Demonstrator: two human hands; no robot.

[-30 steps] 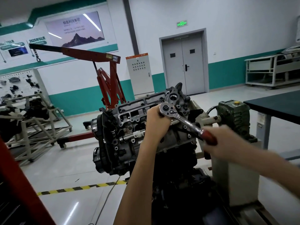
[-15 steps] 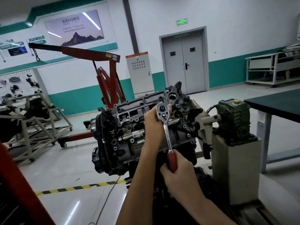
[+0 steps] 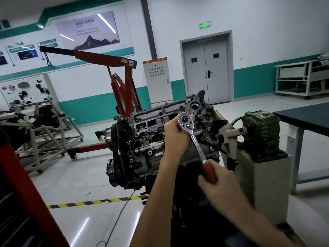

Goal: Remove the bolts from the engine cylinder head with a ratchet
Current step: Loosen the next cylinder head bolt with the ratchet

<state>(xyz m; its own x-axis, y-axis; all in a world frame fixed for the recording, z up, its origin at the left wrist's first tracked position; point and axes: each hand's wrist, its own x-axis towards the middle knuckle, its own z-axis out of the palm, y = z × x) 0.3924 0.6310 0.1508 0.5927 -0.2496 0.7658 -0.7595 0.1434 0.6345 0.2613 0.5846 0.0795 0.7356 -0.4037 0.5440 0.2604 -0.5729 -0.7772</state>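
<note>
The engine cylinder head (image 3: pixel 153 122), grey cast metal with several bolt holes, sits on a stand at mid frame, its open face tilted toward me. A chrome ratchet (image 3: pixel 195 141) with a red handle lies across its right part, the round head up at the top. My left hand (image 3: pixel 175 138) is curled around the ratchet's head end, holding it against the cylinder head. My right hand (image 3: pixel 219 182) grips the red handle, which points down and to the right. The socket and the bolt under it are hidden by the ratchet head and my left hand.
A green gearbox (image 3: pixel 261 132) on a beige pedestal (image 3: pixel 263 184) stands right of the engine. A dark-topped table (image 3: pixel 306 118) is at the far right. A red engine hoist (image 3: pixel 124 82) stands behind, a red frame (image 3: pixel 26 202) at near left. A cable (image 3: pixel 117 216) crosses the floor.
The ratchet handle swung from lower right to straight down, and has now come partway back to the lower right with my right hand. My left hand stayed on the ratchet head.
</note>
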